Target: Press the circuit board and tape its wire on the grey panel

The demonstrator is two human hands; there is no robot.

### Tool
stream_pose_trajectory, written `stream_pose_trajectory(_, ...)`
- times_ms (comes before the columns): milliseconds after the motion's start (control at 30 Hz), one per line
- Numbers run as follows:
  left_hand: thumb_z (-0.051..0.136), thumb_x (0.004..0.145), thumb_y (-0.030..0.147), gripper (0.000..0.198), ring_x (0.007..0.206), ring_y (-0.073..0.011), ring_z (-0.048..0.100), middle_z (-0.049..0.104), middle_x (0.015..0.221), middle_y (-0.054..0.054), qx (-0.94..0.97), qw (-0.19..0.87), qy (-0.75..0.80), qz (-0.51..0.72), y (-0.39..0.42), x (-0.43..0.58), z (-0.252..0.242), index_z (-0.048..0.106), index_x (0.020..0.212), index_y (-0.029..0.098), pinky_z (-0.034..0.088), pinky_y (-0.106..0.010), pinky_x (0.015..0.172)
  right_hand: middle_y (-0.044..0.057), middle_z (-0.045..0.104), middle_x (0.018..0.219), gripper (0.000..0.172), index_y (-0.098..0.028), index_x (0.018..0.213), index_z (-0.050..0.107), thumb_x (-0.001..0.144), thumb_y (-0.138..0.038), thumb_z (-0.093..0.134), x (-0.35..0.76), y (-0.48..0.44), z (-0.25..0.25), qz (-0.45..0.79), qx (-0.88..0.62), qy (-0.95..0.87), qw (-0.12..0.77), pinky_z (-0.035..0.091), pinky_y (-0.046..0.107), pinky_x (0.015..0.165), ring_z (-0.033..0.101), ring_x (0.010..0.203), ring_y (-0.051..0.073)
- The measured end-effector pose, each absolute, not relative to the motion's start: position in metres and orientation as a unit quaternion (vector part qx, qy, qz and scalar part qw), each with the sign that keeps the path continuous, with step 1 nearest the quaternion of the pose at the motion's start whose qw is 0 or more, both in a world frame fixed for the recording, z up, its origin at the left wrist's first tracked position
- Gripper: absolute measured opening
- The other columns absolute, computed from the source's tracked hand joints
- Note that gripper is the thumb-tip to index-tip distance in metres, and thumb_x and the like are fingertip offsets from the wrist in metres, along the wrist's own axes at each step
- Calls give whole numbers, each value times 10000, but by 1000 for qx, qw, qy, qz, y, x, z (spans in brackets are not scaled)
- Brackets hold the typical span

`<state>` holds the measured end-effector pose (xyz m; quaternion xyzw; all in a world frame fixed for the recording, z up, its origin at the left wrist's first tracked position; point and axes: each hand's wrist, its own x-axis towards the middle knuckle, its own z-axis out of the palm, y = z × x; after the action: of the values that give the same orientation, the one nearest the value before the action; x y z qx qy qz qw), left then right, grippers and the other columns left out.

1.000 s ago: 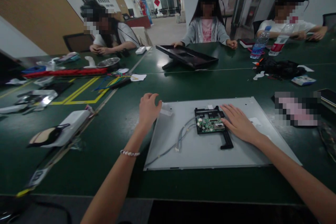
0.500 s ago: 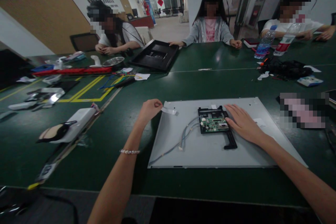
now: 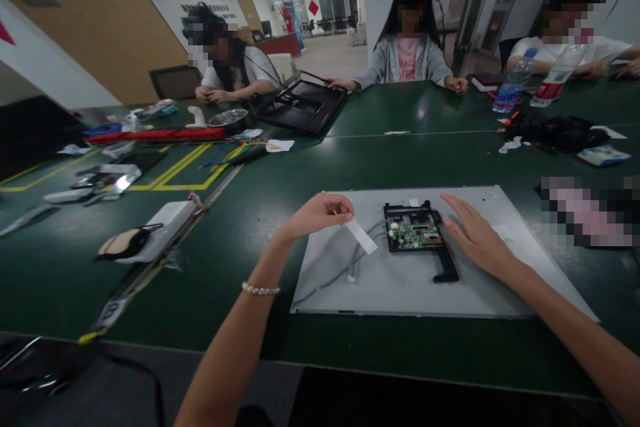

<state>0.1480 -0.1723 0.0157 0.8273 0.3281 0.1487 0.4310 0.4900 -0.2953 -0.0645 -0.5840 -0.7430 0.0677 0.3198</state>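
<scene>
A grey metal display panel (image 3: 400,280) lies flat on the green table in front of me. On it sits a green circuit board (image 3: 414,233) in a black bracket, with thin grey cables (image 3: 340,270) running off to its left. My left hand (image 3: 317,213) hovers over the panel's upper left part, pinched on a white strip of tape (image 3: 361,236) that hangs from the fingers. My right hand (image 3: 475,237) rests just right of the circuit board with fingers stretched out, holding nothing.
Three people sit across the green table (image 3: 390,153); one holds a black monitor back cover (image 3: 305,107). Water bottles (image 3: 513,90) and a black bag (image 3: 555,130) are at the far right. A white device (image 3: 150,233), tools and yellow floor-style tape markings lie to the left.
My left hand peeled the white tape strip off the panel's top left corner and carried it right, toward the cables. The person opposite slid the black cover to the left.
</scene>
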Motion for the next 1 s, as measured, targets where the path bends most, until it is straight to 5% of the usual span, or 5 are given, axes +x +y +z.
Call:
stream_pose_trajectory(500,606,817,275,139,627,-103,608,655,676,-6,875,391,275,79,-174,162,-18,643,875,155,470,-214,627,49,357,1554,573,-249,1520,290,973,-371,409,445,-309,-30,75,-470,-850,225,287,496,1173,252,1455,248)
stream_pose_trajectory(833,633,817,271,174,652,-104,597,653,711,-11,861,418,277,81,-170,157,-25,645,927,136,469,-227,662,85,641,1294,257,-181,1153,674,933,-157,543,378,-301,-31,-16,-334,-925,181,376,486,1099,521,1273,245)
stream_pose_trajectory(1000,639,804,263,160,632,-99,564,618,681,-1,861,414,283,78,-174,157,-18,647,897,132,453,-222,641,70,720,1137,196,-170,1032,718,921,-117,565,374,-301,-46,-29,-326,-920,215,404,421,1076,618,1138,202)
